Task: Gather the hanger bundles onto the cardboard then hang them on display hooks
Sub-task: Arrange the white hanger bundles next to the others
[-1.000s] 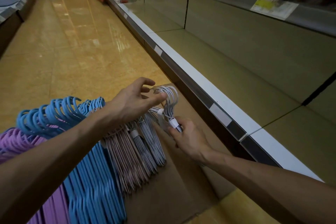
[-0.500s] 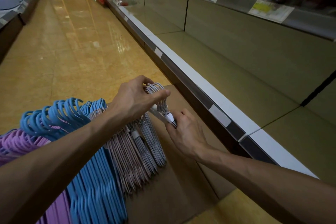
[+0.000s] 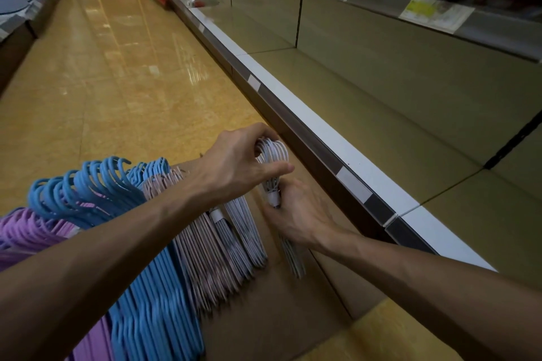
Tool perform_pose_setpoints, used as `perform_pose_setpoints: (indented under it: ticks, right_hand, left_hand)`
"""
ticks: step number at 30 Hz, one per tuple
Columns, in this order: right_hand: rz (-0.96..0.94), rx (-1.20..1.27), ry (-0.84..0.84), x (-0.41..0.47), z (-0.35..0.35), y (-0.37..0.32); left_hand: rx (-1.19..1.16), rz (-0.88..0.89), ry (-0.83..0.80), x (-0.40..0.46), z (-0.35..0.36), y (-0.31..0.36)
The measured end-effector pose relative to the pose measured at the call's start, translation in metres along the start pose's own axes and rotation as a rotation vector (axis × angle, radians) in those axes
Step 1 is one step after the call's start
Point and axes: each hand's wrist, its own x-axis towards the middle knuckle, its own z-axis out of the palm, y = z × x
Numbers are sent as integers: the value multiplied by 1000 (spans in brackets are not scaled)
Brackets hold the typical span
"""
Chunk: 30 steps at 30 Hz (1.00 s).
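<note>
White hanger bundle (image 3: 272,164) higher now (between both hands), above cardboard (image 3: 278,308).

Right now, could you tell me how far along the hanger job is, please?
Done: blue, purple and pink bundles lie on the cardboard. In hand: left hand and right hand grip a white bundle above it. Left: all hanging; no display hooks show.

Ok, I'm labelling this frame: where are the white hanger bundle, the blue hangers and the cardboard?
white hanger bundle (image 3: 272,152): head view, on its hook loops.
blue hangers (image 3: 88,184): head view, on the hooks.
cardboard (image 3: 278,311): head view, on a bare patch.
</note>
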Motion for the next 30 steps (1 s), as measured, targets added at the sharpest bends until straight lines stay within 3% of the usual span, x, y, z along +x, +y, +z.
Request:
perform_pose_setpoints:
  ticks: [8,21,30]
  right_hand:
    - [27,55,10,16,6,12]
    - [136,-68,-98,66,52,18]
    - [129,-123,-133,84,84,10]
  left_hand:
    - [-1,-40,-2,7,-9,-8]
    - [-117,-167,270,-38,-53,-66]
    - [-224,-234,349,-52,-65,-89]
